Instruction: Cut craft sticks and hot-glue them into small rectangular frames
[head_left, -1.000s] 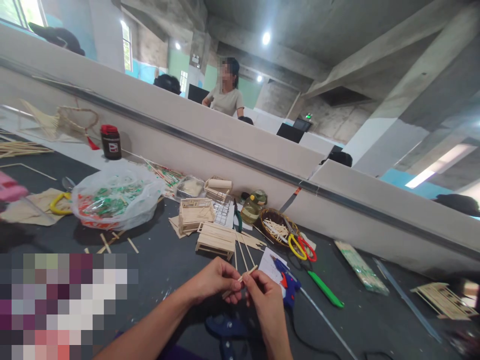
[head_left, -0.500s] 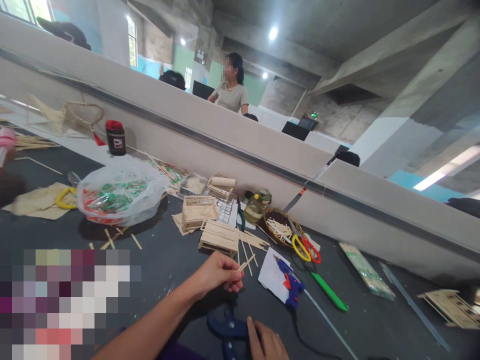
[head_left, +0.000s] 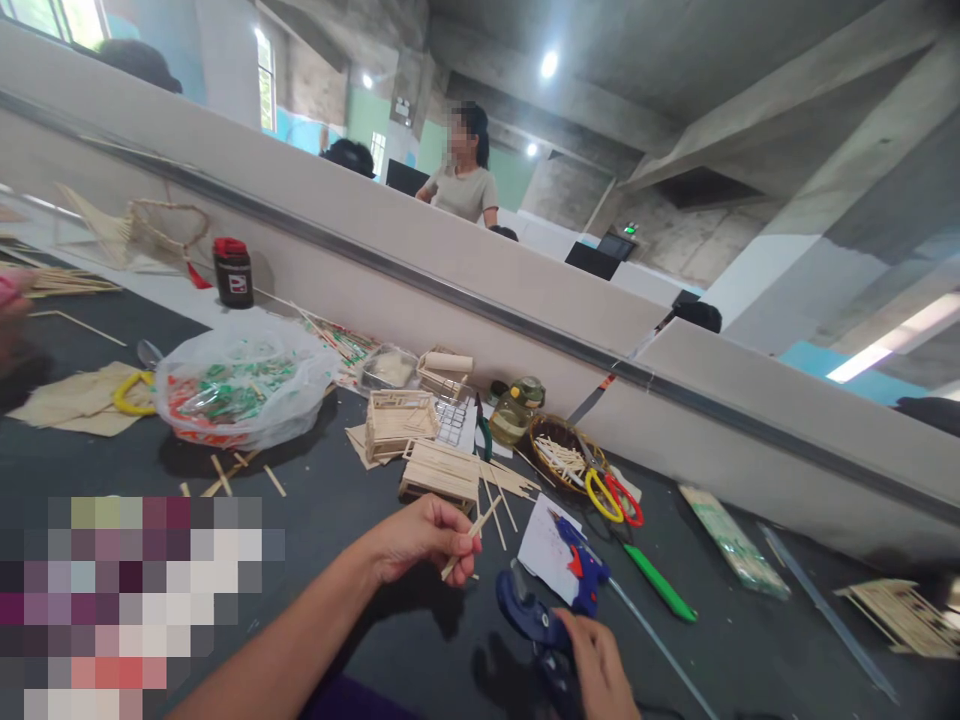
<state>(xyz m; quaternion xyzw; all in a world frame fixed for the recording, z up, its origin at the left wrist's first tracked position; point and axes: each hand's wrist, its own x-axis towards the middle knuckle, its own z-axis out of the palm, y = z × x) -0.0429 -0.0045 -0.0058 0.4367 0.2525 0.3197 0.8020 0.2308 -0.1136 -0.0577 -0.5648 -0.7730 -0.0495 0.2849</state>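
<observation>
My left hand [head_left: 431, 540] pinches a few short wooden sticks [head_left: 486, 517] between thumb and fingers above the dark tabletop. To its right, my right hand [head_left: 596, 660] is wrapped round the handle of a blue cutter [head_left: 532, 615] that looks like a pipe cutter, its curved jaw pointing left toward the sticks. The lower handle is partly out of frame. Just beyond my left hand stands a small slatted wooden model [head_left: 440, 475], with loose sticks [head_left: 495, 510] beside it. A blue glue gun [head_left: 589, 565] lies on white paper [head_left: 544, 545] near the cutter.
Along the partition [head_left: 360, 270] are a plastic bag of wrapped sticks [head_left: 244, 385], a railed wooden model [head_left: 401, 425], a glass jar [head_left: 514, 415] and a basket [head_left: 536, 450]. Red-and-yellow scissors [head_left: 611, 495] and a green-handled tool [head_left: 660, 585] lie right. A person [head_left: 461, 185] stands beyond.
The blue cutter has been raised off the table and moved right and up in my right hand. My left hand has shifted slightly left and turned the sticks.
</observation>
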